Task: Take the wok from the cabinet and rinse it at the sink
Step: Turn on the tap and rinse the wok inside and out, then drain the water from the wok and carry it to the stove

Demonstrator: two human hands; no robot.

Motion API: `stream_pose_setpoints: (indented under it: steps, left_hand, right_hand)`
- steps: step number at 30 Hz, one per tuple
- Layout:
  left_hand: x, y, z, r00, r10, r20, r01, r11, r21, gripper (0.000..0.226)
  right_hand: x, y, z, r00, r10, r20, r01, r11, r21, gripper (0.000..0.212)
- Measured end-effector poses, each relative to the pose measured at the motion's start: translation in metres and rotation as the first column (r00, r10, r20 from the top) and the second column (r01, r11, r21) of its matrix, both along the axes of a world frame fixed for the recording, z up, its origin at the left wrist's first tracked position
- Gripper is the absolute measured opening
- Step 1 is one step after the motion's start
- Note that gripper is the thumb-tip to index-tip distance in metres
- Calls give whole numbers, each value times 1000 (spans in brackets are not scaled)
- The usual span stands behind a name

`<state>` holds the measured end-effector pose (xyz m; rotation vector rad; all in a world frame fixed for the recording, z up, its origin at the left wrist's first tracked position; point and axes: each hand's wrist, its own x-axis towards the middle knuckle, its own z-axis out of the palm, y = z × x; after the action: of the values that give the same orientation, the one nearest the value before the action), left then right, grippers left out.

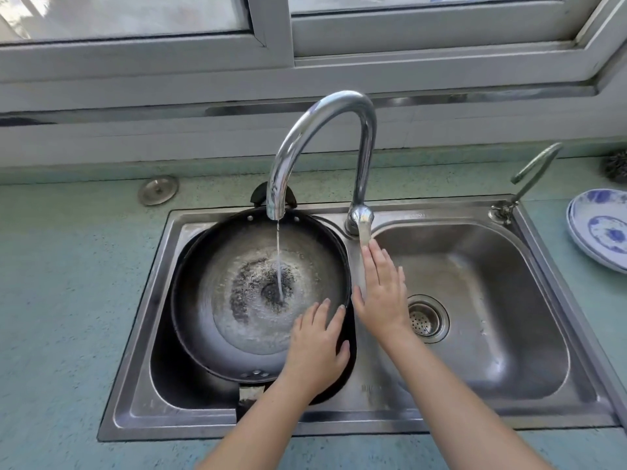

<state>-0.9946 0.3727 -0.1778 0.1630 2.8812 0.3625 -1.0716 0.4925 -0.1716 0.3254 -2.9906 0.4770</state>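
A dark round wok (217, 283) sits tilted in the left basin of a steel double sink (142, 395). Water runs in a thin stream from the curved chrome tap (325, 130) into the wok's middle, where it pools and foams. My left hand (317, 347) rests flat on the wok's near right rim, fingers straight. My right hand (381, 290) hovers open over the divider between the basins, fingertips just below the tap's lever (363, 225).
The right basin (492, 300) holds only its drain strainer (424, 318). Blue-and-white plates (600, 228) are stacked on the green counter at the right, beside a small second tap (532, 171). A window ledge runs along the back.
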Motion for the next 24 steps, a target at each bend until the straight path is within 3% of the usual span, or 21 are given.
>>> stream_pose_setpoints:
  steps: [5, 10, 16, 24]
  left_hand:
    - [11, -4, 7, 997, 42, -60, -41, 999, 27, 52]
    - [33, -18, 16, 988, 102, -115, -93, 993, 76, 51]
    - [72, -44, 24, 976, 160, -147, -139, 980, 146, 49]
    - [137, -71, 22, 960, 233, -153, -201, 959, 202, 47]
  right_hand:
    - [3, -4, 4, 999, -46, 20, 45, 999, 21, 64]
    - [27, -10, 5, 994, -101, 39, 103, 993, -64, 62]
    - [84, -27, 3, 993, -98, 67, 112, 959, -262, 51]
    - [157, -60, 14, 990, -13, 141, 50, 964, -261, 51]
